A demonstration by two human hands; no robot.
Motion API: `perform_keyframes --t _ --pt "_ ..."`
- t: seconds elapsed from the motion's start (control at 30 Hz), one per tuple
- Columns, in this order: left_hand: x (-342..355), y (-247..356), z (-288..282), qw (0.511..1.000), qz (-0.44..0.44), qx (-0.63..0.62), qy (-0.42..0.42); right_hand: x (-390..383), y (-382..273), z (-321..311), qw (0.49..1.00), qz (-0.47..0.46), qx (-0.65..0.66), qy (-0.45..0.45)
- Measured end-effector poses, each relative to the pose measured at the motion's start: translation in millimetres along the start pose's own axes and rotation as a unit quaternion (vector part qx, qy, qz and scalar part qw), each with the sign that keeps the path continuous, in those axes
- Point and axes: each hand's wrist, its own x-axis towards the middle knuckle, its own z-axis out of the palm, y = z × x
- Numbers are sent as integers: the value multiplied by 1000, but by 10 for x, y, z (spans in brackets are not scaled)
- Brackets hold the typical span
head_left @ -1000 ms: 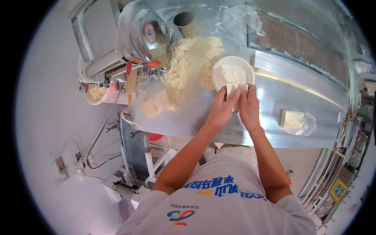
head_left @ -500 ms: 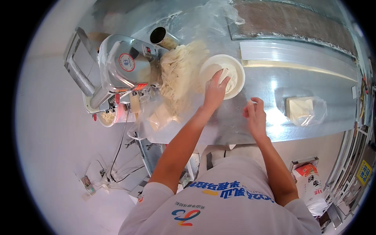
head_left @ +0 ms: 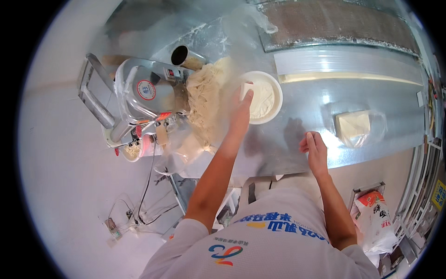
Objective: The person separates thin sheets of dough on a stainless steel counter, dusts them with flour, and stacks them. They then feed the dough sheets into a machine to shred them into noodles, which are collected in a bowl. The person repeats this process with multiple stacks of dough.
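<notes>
A round white bowl [head_left: 278, 103] of white powder [head_left: 264, 98], which looks like flour, stands on the metal table. My left hand [head_left: 240, 108] is at the bowl's left side, closed on a small pale flat piece [head_left: 247, 87] whose kind I cannot make out. Haze blurs part of that hand. Left of it lies a heap of pale floury dough sheets or strands [head_left: 200, 93], partly under clear plastic. My right hand [head_left: 317, 149] hovers near the table's front edge with its fingers curled in and nothing visible in them. A pale block in clear plastic [head_left: 354, 126] lies to its right.
A metal machine [head_left: 151, 83] with a lever handle stands at the left, beside a metal cylinder [head_left: 186, 57]. A long clear cover [head_left: 344, 62] and a brown board [head_left: 334, 25] lie along the back. A white sack [head_left: 375, 223] stands below at the right.
My left hand has moved from over the bowl's middle to its left side, still holding the pale piece. My right hand has shifted slightly right and nearer to me. The view has shifted too.
</notes>
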Motion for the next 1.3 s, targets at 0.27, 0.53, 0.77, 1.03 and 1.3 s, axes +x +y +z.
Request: perform_keyframes --t 0.27,0.53,0.77,1.03,1.3 --pt "-159 538 -157 998 51 44 -10 -66 -87 46 999 -30 1 -13" --pt "-315 638 -451 951 100 292 -25 -77 -269 172 997 -64 -11 -41" --pt "-923 1529 -218 967 -22 190 -171 59 -1285 408 945 -261 38 -195" --pt "-1328 1566 -200 965 -54 150 -206 69 -1074 600 878 1 155 -453" --pt "-1367 946 -536 961 -219 -104 -133 -144 -1134 834 911 -27 -29 -410"
